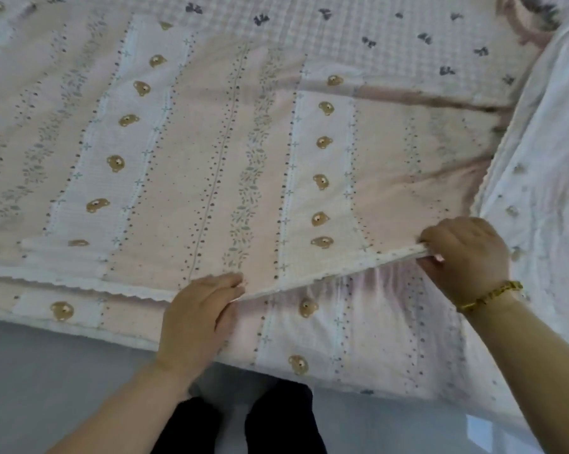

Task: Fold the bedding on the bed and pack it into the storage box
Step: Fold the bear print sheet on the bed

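Bear-print quilt (243, 158) lies spread on bed (391, 34), near edge raised. Right hand (466, 253) fingers (440, 240) curl round edge. Left hand (201, 309) pinches same edge, thumb beneath. Edge taut between hands, probably to square fold. Storage box unseen.

Bare forearms, no sleeves. Gold chain bracelet (487, 293) on right wrist. Black trousers (243, 424) at bottom edge.
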`<state>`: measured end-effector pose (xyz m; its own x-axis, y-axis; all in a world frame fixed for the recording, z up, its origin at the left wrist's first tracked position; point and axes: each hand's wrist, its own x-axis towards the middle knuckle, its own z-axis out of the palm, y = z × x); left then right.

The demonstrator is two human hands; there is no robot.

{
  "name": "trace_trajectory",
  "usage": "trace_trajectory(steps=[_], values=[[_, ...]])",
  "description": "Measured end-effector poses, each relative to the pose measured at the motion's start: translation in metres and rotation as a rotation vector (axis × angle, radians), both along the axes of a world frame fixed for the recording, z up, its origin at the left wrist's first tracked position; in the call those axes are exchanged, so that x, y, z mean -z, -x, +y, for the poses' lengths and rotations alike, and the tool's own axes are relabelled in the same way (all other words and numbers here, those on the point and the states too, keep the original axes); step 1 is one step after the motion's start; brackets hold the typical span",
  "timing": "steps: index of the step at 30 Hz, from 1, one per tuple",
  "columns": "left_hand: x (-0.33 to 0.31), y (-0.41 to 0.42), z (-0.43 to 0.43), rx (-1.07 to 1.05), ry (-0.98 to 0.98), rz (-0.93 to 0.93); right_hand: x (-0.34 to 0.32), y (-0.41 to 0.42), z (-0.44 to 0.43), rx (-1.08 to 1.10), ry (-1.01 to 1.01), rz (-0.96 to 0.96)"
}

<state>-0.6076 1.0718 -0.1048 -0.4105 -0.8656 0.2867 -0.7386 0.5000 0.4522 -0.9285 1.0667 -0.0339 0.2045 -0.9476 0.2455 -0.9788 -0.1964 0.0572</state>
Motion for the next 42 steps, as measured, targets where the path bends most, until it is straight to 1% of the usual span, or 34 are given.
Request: trace_trajectory(steps=[1, 3, 6, 9, 13, 16, 17, 20, 22, 24, 28, 30, 33, 35, 38, 39, 40, 42], values=[[-0.001, -0.001, 0.008, 0.001, -0.001, 0.019, 0.006, 0.005, 0.017, -0.036, 0.065, -0.070], [0.008, -0.004, 0.023, 0.029, -0.050, -0.004, 0.028, 0.006, 0.056, -0.078, 0.080, -0.130], [0.029, -0.010, 0.043, 0.080, -0.128, -0.129, 0.072, -0.001, 0.106, -0.067, -0.082, -0.100], [0.042, -0.011, 0.049, 0.096, -0.153, -0.213, 0.097, -0.011, 0.116, -0.010, -0.131, -0.071], [0.042, 0.006, 0.055, 0.085, -0.149, -0.291, 0.098, -0.008, 0.113, 0.025, -0.169, -0.032], [0.040, 0.037, 0.055, 0.096, -0.159, -0.278, 0.086, -0.002, 0.114, 0.015, -0.189, 0.079], [0.038, 0.051, 0.054, 0.109, -0.142, -0.269, 0.084, 0.006, 0.113, 0.012, -0.165, 0.124], [0.032, 0.090, 0.057, 0.215, -0.089, -0.268, 0.074, 0.035, 0.109, 0.067, -0.213, 0.215], [0.026, 0.110, 0.062, 0.257, -0.112, -0.294, 0.075, 0.052, 0.104, 0.108, -0.268, 0.251], [0.021, 0.132, 0.065, 0.248, -0.176, -0.317, 0.069, 0.072, 0.097, 0.111, -0.289, 0.270], [0.015, 0.173, 0.077, 0.188, -0.215, -0.275, 0.068, 0.118, 0.085, 0.039, -0.318, 0.295], [0.018, 0.201, 0.078, 0.113, -0.219, -0.239, 0.071, 0.153, 0.071, -0.003, -0.287, 0.301], [0.014, 0.257, 0.072, -0.075, -0.239, -0.207, 0.061, 0.211, 0.045, -0.091, -0.211, 0.290], [0.003, 0.271, 0.067, -0.138, -0.256, -0.179, 0.046, 0.229, 0.046, -0.100, -0.094, 0.212], [-0.014, 0.277, 0.087, -0.192, -0.188, -0.136, 0.025, 0.250, 0.080, -0.139, 0.173, 0.052], [-0.019, 0.279, 0.094, -0.186, -0.166, -0.134, 0.020, 0.255, 0.097, -0.135, 0.215, 0.001], [-0.022, 0.277, 0.102, -0.176, -0.175, -0.138, 0.023, 0.256, 0.114, -0.140, 0.216, -0.028], [-0.019, 0.276, 0.117, -0.124, -0.235, -0.182, 0.042, 0.260, 0.151, -0.148, 0.104, -0.035]])
